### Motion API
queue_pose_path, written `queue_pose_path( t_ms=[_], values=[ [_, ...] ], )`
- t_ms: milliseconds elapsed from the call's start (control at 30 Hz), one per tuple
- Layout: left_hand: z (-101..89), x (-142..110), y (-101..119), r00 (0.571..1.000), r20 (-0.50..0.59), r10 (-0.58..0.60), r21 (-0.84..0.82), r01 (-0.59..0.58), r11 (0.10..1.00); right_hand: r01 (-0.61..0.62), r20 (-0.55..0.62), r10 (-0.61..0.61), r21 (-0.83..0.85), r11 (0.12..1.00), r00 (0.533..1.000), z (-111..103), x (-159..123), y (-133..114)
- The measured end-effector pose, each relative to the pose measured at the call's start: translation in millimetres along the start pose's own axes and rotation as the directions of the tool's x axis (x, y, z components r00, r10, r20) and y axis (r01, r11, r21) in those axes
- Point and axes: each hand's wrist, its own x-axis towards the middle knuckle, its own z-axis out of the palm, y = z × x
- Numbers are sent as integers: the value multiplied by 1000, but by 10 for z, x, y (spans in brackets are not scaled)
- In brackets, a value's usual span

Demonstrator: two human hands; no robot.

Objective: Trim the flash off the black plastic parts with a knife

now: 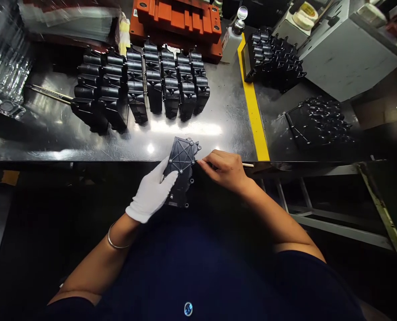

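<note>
My left hand (153, 191), in a white glove, is closed around the left side of a black plastic housing (182, 154). The thumb lies across its face, which has crossed ribs and small round metal-looking spots. This part is held tilted at the bench's front edge. My bare right hand (223, 167) pinches a thin tool, and its fingertips are at the housing's right edge. Behind the palm sticks out the tool's pale, slim end (248, 165). The kind of tool is hidden by the fingers.
Several similar black housings (154, 84) stand in a row on the metal bench (225, 111). More black parts (272, 60) are right of the yellow stripe (255, 120). Behind are an orange fixture (181, 22), a pump bottle (232, 40) and a grey box (345, 49). Tweezers-like metal rods (49, 93) lie left.
</note>
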Motion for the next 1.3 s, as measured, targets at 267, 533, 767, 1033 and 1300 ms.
queue_pose_path(
  t_ms=[267,533,767,1033,1300],
  values=[
    [-15,13,10,1000,11,6,4,-6,1000,49,44,-48,-19,999,998,-48,80,28],
    [-23,14,23,1000,21,22,-14,-21,1000,19,-44,-18,38,999,999,0,14,-5],
    [-21,19,11,999,31,36,-49,-35,998,-48,-106,57,93,995,993,56,-38,-41],
    [-28,12,17,999,30,31,-35,-30,999,-89,-137,103,108,990,985,100,-88,-64],
    [-16,7,29,999,26,21,-35,-20,999,-127,-124,142,125,984,982,90,-101,-67]
  ],
)
